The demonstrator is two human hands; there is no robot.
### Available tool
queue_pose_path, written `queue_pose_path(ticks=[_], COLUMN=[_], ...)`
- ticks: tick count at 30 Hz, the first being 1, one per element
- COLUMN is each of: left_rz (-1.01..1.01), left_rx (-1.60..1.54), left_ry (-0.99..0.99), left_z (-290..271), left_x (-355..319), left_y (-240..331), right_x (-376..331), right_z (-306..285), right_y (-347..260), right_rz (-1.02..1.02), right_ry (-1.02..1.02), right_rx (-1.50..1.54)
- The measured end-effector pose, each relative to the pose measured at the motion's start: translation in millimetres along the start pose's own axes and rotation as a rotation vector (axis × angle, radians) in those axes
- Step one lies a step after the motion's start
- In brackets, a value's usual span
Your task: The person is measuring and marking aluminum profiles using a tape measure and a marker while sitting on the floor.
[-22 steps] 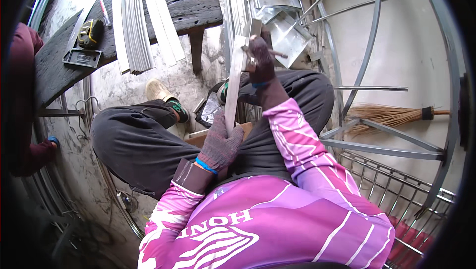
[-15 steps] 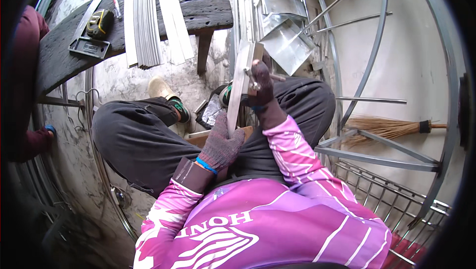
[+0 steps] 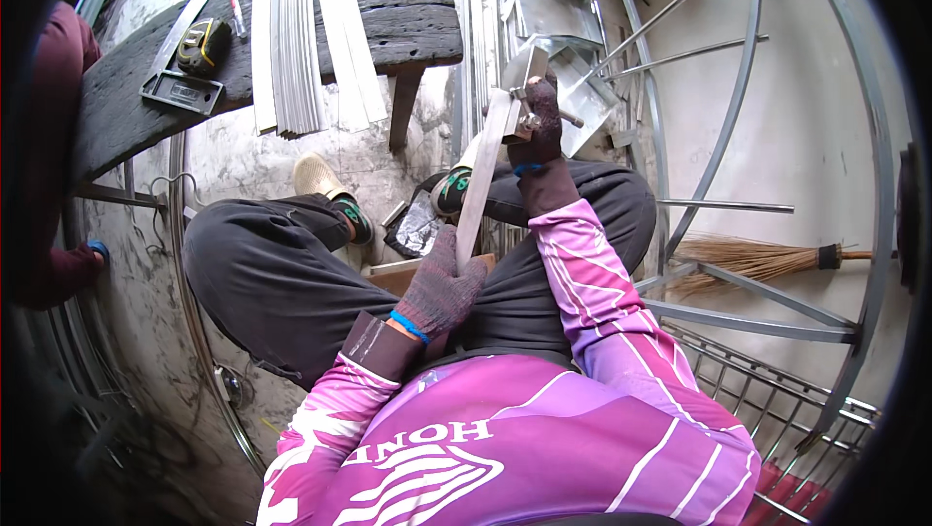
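A flat, pale metal strip [image 3: 482, 177] slants up across my lap. My left hand [image 3: 442, 283], in a dark knitted glove, is closed around its near end. At the far end is a small metal block tool [image 3: 526, 68] with a bolt and a short rod handle. My gloved right hand [image 3: 541, 128] is wrapped round this tool, with some fingertips bare. The strip's far end meets the tool, but how it is seated there is hidden by the fingers. Below the strip, a piece of wood [image 3: 396, 277] lies between my legs.
A dark wooden bench [image 3: 413, 26] carries long metal strips [image 3: 291, 50], a tape measure [image 3: 204, 46], a square [image 3: 183, 91] and a pen [image 3: 236, 10]. Bent sheet metal [image 3: 553, 7] lies beyond my right hand. Metal frames [image 3: 748, 332] and a broom [image 3: 757, 259] stand right. A person's sleeve [image 3: 63, 70] shows left.
My right hand and the block tool have moved farther from me and slightly right. The strip's far end has swung right, while my left hand stays near the same place.
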State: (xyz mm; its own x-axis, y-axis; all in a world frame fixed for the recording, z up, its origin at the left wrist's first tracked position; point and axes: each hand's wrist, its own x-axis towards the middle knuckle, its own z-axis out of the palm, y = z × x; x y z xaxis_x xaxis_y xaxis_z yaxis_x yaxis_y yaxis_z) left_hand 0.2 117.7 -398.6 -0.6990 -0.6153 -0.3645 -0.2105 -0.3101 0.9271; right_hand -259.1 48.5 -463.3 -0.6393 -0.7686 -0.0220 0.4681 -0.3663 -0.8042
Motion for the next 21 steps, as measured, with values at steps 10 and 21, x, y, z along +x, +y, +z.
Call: queue_pose_path(ticks=[10,21], left_rz=[0.076,0.154], left_rx=[0.043,0.034], left_ry=[0.027,0.080], left_z=[-1.7,5.2], left_x=[2.9,5.8], left_y=[-1.9,-2.5], right_x=[-35.0,-32.8], right_z=[-4.2,-12.0], right_y=[4.4,-3.6], right_rz=[-0.194,-0.684], right_ry=[-0.111,-0.331], right_rx=[-0.721,-0.988])
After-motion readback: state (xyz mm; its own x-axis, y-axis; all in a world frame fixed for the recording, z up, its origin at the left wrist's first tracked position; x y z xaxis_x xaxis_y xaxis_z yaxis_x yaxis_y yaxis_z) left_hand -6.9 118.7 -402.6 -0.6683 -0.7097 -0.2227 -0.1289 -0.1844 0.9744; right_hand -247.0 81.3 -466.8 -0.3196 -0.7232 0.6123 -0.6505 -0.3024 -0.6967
